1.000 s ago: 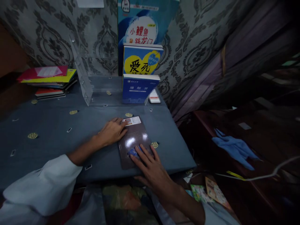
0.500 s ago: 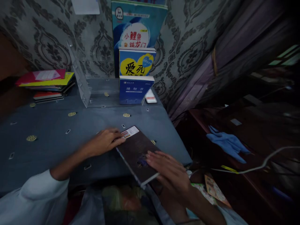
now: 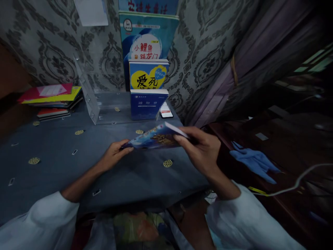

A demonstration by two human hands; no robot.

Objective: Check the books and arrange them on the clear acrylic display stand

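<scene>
One book (image 3: 152, 138), tilted, blue cover, pale edge

i count one left hand (image 3: 116, 154), one right hand (image 3: 201, 147), one held book (image 3: 153, 138), four cover-out books (image 3: 149, 109) in one clear rack (image 3: 87, 99), one side pile (image 3: 54, 97), one blue cloth (image 3: 253, 161), one curtain (image 3: 217, 85), one white cable (image 3: 293, 188), one white paper (image 3: 92, 13).
</scene>
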